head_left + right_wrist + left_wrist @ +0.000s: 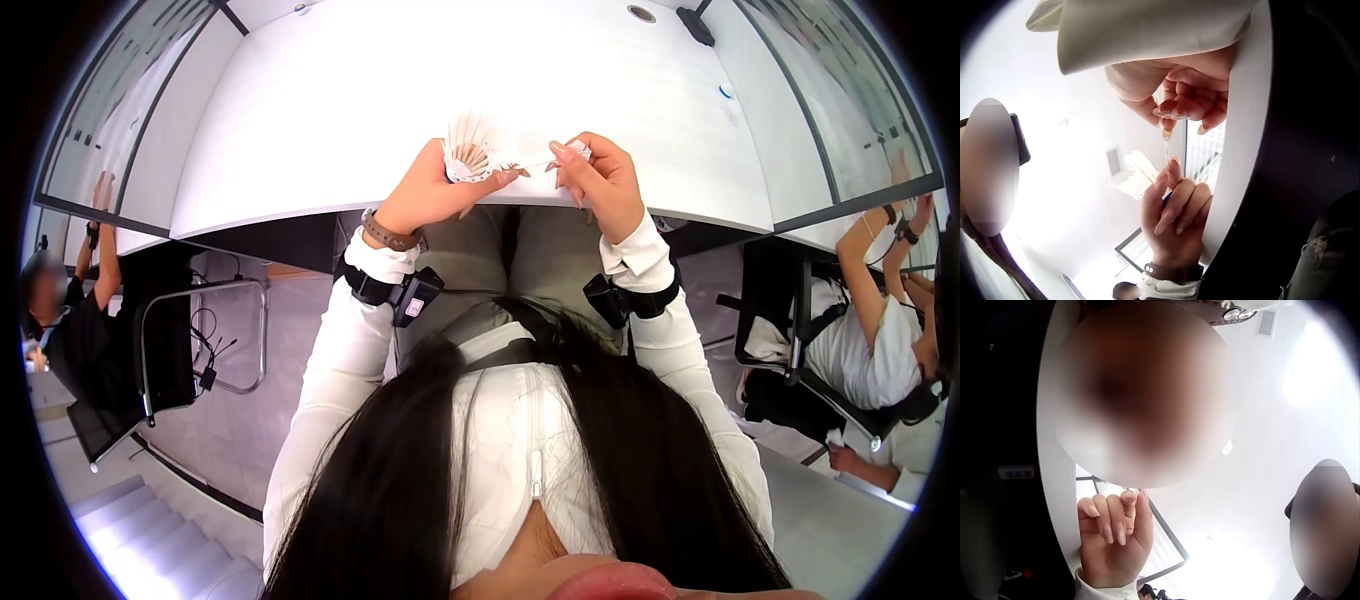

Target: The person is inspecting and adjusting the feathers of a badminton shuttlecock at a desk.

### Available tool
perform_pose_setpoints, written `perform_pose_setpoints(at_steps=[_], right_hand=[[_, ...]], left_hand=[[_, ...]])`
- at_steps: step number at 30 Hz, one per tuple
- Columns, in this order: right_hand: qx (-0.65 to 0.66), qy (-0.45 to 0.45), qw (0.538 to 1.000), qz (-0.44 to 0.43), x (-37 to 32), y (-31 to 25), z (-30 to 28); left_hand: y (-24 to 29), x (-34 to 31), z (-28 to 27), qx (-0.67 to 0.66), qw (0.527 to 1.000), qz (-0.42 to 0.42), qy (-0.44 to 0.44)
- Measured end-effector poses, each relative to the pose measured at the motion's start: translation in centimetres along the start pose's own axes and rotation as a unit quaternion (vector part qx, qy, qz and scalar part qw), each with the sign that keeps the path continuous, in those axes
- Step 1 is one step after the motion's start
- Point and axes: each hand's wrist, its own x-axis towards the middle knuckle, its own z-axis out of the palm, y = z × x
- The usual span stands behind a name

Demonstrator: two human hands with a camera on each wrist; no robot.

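My left hand (425, 195) grips a small white folding fan (470, 158), partly spread, with pale wooden-looking ribs. In the right wrist view the fan (1138, 174) sticks out beside the left hand (1179, 215). A thin white strand (540, 163) stretches between the two hands, its far end pinched between the right hand's (608, 180) thumb and forefinger. Something white also shows by the right fingertips. The left thumb lies along the fan's lower end. In the left wrist view the right hand (1116, 531) has its fingers curled; a large blur covers what is nearer.
Both hands are over the front edge of a white desk (330, 110) with side partitions. A black object (695, 27) and a round cable hole (641, 14) are at the back right. People sit at both sides, near a chair frame (205, 290).
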Motion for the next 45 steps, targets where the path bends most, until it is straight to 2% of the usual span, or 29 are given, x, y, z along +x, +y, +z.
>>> perform_pose_setpoints(at_steps=[7,10,13,16,17,21,24,25,31,37,45], right_hand=[[-0.009,-0.012,1.000,-0.016,0.1,-0.1,-0.2],[-0.004,-0.006,1.000,-0.014,0.1,-0.1,-0.2],[-0.004,0.026,1.000,-0.016,-0.5,-0.2,-0.3],[-0.067,0.039,0.993,-0.094,-1.2,-0.9,0.5],[-0.144,0.039,0.969,-0.197,-0.8,-0.4,0.3],[-0.319,0.049,0.909,-0.263,-2.1,-2.8,0.9],[-0.390,0.067,0.853,-0.340,-1.9,-2.4,0.9],[-0.387,0.074,0.849,-0.353,-1.8,-2.5,1.2],[-0.403,0.077,0.842,-0.349,-1.7,-2.2,1.4],[-0.390,0.072,0.869,-0.297,-1.9,-3.0,1.6],[-0.407,0.007,0.879,-0.250,-2.2,-4.0,1.5]], left_hand=[[0.3,0.0,0.3,-0.005,1.000,-0.008,0.016],[1.2,0.0,-0.3,0.011,0.999,-0.037,-0.016],[0.3,0.4,0.0,-0.002,0.994,0.110,-0.014],[0.2,0.3,-0.5,-0.029,0.996,0.066,-0.056],[0.1,0.3,-0.5,-0.037,0.995,0.075,-0.050],[-0.4,0.4,-0.3,-0.047,0.993,0.089,-0.057],[-0.6,0.5,-0.5,-0.025,0.992,0.106,-0.070],[-0.7,0.5,-0.5,-0.016,0.991,0.114,-0.072],[-0.7,0.3,-0.6,0.003,0.991,0.115,-0.065],[-1.2,0.7,-0.4,0.020,0.987,0.150,-0.057],[-1.0,0.8,-0.7,0.075,0.982,0.145,-0.097]])
